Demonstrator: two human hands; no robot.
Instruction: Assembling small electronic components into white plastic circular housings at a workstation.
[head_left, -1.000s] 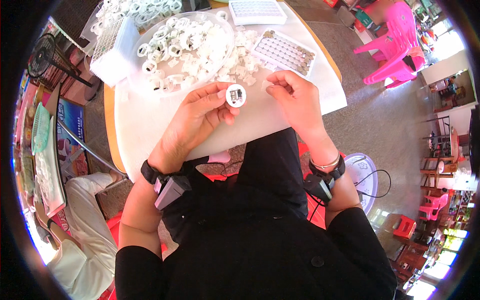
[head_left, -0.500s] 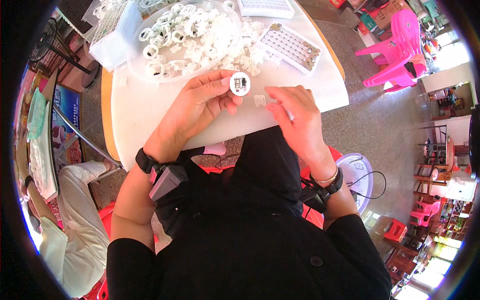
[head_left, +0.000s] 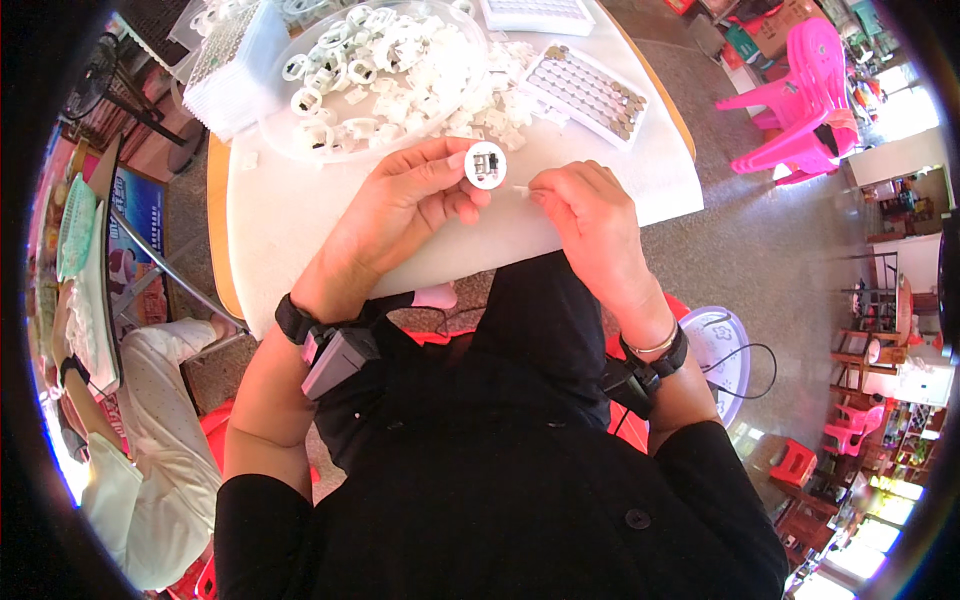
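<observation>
Between the thumb and fingers of my left hand (head_left: 415, 190) is a round white plastic housing (head_left: 486, 166), its open face showing metal and black parts. It is held above the front part of the white-covered table (head_left: 480, 240). To its right, my right hand (head_left: 592, 215) is closed in a pinch, thumb against forefinger. A small white plastic piece (head_left: 522, 189) shows at those fingertips, a little apart from the housing. Most of that piece is hidden by the fingers.
Beyond my hands stands a clear round basin (head_left: 272, 135) of similar white housings. Loose white pieces (head_left: 505, 120) lie beside it. A white tray (head_left: 574, 121) of small round discs is at the right, stacked trays (head_left: 235, 85) at the left. Another person's leg (head_left: 165, 400) is at far left.
My right hand has closed its fingers on the small white piece that lay on the table. My left hand still holds the housing in nearly the same spot.
</observation>
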